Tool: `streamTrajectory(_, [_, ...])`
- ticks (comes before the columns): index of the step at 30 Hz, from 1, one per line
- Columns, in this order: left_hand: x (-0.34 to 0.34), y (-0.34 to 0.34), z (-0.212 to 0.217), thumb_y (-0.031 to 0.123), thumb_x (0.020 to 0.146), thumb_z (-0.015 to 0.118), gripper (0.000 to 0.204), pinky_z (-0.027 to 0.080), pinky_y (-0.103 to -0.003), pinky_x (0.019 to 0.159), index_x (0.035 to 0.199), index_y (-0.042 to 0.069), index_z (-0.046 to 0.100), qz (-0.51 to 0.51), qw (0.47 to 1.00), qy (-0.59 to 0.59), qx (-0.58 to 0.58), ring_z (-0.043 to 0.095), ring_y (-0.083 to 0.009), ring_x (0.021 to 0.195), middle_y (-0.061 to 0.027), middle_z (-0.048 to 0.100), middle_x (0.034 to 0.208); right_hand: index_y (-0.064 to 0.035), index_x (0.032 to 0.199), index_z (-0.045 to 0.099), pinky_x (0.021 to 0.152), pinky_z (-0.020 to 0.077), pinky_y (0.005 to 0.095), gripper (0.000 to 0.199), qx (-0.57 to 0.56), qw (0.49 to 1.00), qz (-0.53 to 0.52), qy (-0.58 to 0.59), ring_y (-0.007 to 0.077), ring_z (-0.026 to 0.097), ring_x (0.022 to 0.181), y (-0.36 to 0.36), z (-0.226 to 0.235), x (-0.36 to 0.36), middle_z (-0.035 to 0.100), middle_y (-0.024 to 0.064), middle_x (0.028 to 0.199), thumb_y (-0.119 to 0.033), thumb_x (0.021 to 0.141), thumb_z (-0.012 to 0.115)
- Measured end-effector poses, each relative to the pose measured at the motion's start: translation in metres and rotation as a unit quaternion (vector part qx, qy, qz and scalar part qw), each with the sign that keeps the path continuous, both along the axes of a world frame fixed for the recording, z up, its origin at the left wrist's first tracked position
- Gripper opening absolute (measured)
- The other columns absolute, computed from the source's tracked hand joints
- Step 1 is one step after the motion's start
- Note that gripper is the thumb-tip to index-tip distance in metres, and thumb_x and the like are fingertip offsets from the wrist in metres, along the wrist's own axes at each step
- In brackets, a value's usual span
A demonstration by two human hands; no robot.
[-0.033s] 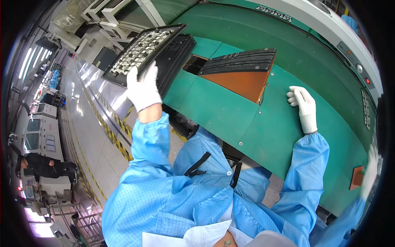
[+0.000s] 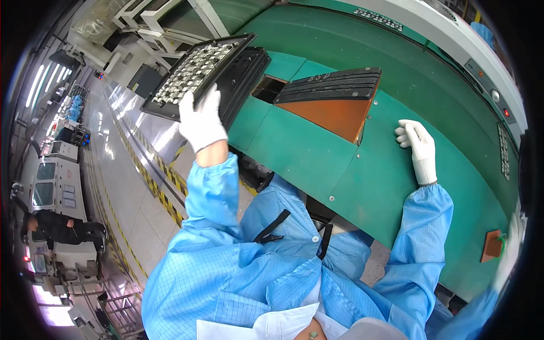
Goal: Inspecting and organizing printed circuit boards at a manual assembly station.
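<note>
My left hand (image 2: 203, 122), in a white glove, is at the near edge of a black tray (image 2: 226, 54) filled with rows of small silvery parts (image 2: 195, 71). Its fingers are spread, and I see no grip on the tray. That tray lies tilted on top of other black trays (image 2: 241, 79). Resting on the green work surface (image 2: 294, 153), my right hand (image 2: 416, 141) is also gloved in white. Its fingers are curled in, and nothing shows in them.
A wedge-shaped stand (image 2: 328, 110), black-ribbed above and orange-brown below, sits between my hands. At the right rim another person's gloved hand (image 2: 514, 238) is near a brown block (image 2: 491, 246). A person in dark clothes (image 2: 62, 228) is far left, beyond the striped floor.
My left hand has shifted slightly right and toward me along the tray edge. The other person's hand at the right has moved, and a bit of green shows beside the brown block.
</note>
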State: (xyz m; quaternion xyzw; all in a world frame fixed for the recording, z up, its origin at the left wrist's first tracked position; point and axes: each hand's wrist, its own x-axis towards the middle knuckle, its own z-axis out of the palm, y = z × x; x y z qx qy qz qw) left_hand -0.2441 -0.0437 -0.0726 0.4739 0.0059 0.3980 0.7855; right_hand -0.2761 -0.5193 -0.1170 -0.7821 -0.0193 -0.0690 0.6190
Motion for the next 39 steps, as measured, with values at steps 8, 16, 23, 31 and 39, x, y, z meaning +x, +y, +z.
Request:
streamTrajectory(8, [0.026, -0.052, -0.005, 0.009, 0.094, 0.060, 0.043, 0.062, -0.052, 0.078, 0.125, -0.012, 0.039, -0.008, 0.962, 0.038, -0.271, 0.065, -0.0455, 0.101, -0.0305, 0.054, 0.125, -0.0003, 0.115, 0.066, 0.074, 0.0505, 0.0247, 0.027, 0.014, 1.000, 0.007, 0.000, 0.0100, 0.060, 0.079, -0.012, 0.003, 0.000, 0.070, 0.0074, 0.095, -0.020, 0.102, 0.053])
streamTrajectory(16, [0.015, -0.045, -0.010, 0.022, 0.100, 0.054, 0.047, 0.057, -0.054, 0.090, 0.128, -0.013, 0.042, -0.056, 0.976, 0.067, -0.198, 0.060, -0.0466, 0.115, -0.0304, 0.056, 0.127, 0.0002, 0.117, 0.066, 0.073, 0.0514, 0.0246, 0.029, -0.001, 1.000, 0.000, 0.006, 0.0104, 0.062, 0.079, -0.012, 0.002, 0.000, 0.069, 0.0072, 0.095, -0.022, 0.103, 0.052])
streamTrajectory(23, [-0.002, -0.023, -0.011, 0.037, 0.100, 0.054, 0.058, 0.055, -0.043, 0.094, 0.135, -0.009, 0.048, -0.198, 0.934, 0.202, -0.220, 0.057, -0.0367, 0.125, -0.0258, 0.052, 0.141, 0.0001, 0.116, 0.066, 0.073, 0.0516, 0.0247, 0.028, -0.008, 1.000, -0.002, 0.010, 0.0104, 0.062, 0.079, -0.012, 0.002, 0.003, 0.070, 0.0073, 0.095, -0.021, 0.103, 0.052])
streamTrajectory(31, [-0.015, -0.012, -0.013, 0.025, 0.096, 0.064, 0.046, 0.054, -0.038, 0.095, 0.132, -0.003, 0.055, -0.283, 0.845, 0.165, -0.422, 0.058, -0.0262, 0.123, -0.0130, 0.059, 0.136, 0.0001, 0.117, 0.066, 0.073, 0.0514, 0.0252, 0.029, -0.013, 1.000, 0.002, 0.007, 0.0110, 0.062, 0.079, -0.014, 0.000, 0.003, 0.069, 0.0076, 0.095, -0.021, 0.103, 0.051])
streamTrajectory(39, [-0.060, -0.026, -0.009, 0.018, 0.096, 0.061, 0.034, 0.058, -0.036, 0.081, 0.121, -0.004, 0.060, -0.233, 0.913, 0.245, -0.227, 0.066, -0.0287, 0.100, -0.0192, 0.067, 0.115, 0.0010, 0.117, 0.066, 0.073, 0.0511, 0.0257, 0.029, -0.026, 1.000, 0.001, 0.004, 0.0117, 0.061, 0.080, -0.008, 0.000, 0.000, 0.070, 0.0080, 0.096, -0.020, 0.103, 0.052])
